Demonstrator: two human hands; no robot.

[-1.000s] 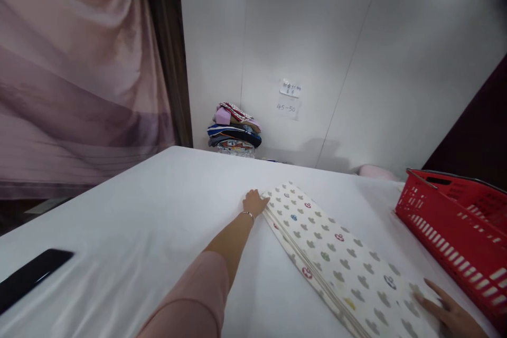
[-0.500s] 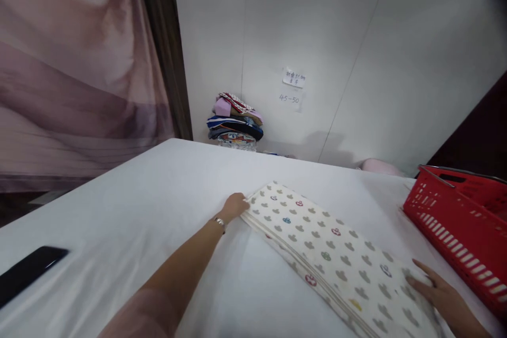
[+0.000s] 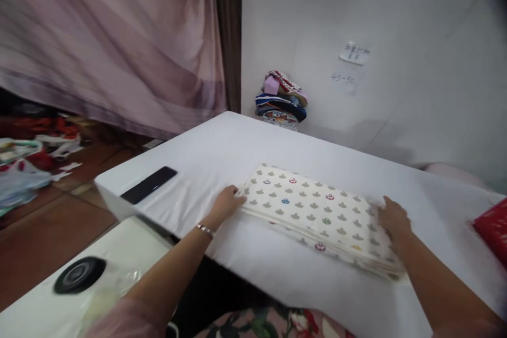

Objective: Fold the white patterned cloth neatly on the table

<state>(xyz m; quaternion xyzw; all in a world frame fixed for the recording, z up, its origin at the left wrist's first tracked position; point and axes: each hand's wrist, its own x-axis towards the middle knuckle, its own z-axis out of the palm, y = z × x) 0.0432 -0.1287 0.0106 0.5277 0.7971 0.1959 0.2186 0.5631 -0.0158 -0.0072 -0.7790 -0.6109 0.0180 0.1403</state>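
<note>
A folded cream cloth (image 3: 312, 211) printed with grey and a few coloured shapes lies in a flat, long stack on the white table. My left hand (image 3: 227, 203), with a metal band at the wrist, is closed on the cloth's left edge, thumb on top. At the opposite end my right hand (image 3: 394, 219) is closed around the right edge, its fingertips partly hidden. Several layers show along the near side of the cloth.
A black phone (image 3: 149, 185) rests on the white table (image 3: 237, 140) at left. The red basket (image 3: 493, 229) stands at the right edge. Folded clothes (image 3: 281, 100) are stacked by the wall. Nearer, a black round object (image 3: 80, 274) sits on a white surface. Bags (image 3: 21, 182) lie on the floor.
The view has swung left and down, so the basket is mostly out of frame and the floor shows. My right hand now grips the cloth's right end, where it lay flatter on top before.
</note>
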